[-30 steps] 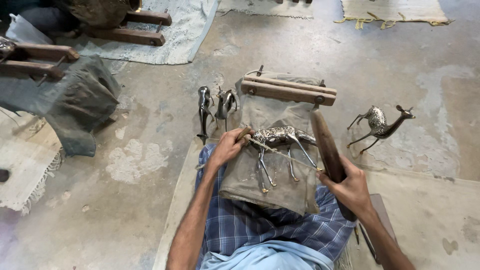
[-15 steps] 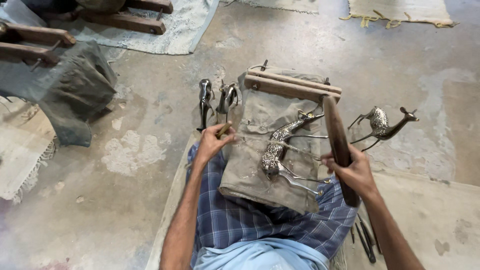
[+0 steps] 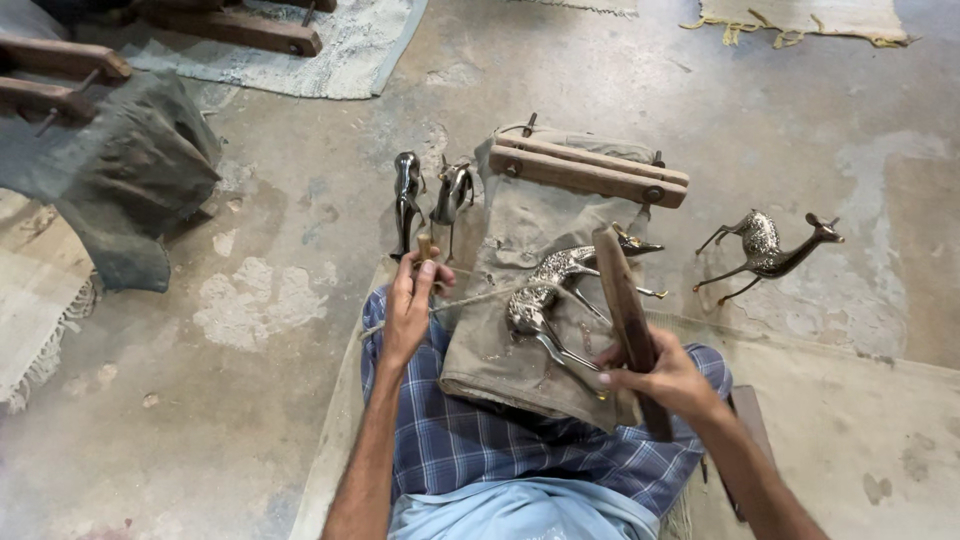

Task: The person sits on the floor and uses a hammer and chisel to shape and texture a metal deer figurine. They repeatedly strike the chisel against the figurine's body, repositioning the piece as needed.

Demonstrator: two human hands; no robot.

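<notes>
A shiny metal deer figurine (image 3: 548,292) lies on a dirty canvas cloth (image 3: 515,345) draped over my lap. My right hand (image 3: 668,380) is shut on a long dark wooden stick (image 3: 622,305), held upright over the figurine. My left hand (image 3: 412,305) sits left of the cloth, shut on a small wooden-handled tool (image 3: 425,247) whose tip is hidden. A thin cord runs from my left hand toward the figurine.
Two more metal figurines (image 3: 428,195) stand on the concrete floor ahead-left, and another deer (image 3: 768,250) stands to the right. A two-bar wooden clamp (image 3: 590,170) lies at the cloth's far end. Grey cloth (image 3: 130,175) and wooden beams (image 3: 235,25) lie at the left.
My left hand left the figurine and drew back to the cloth's left edge. The figurine turned, its head now pointing far-right. My right hand brought the stick closer over it.
</notes>
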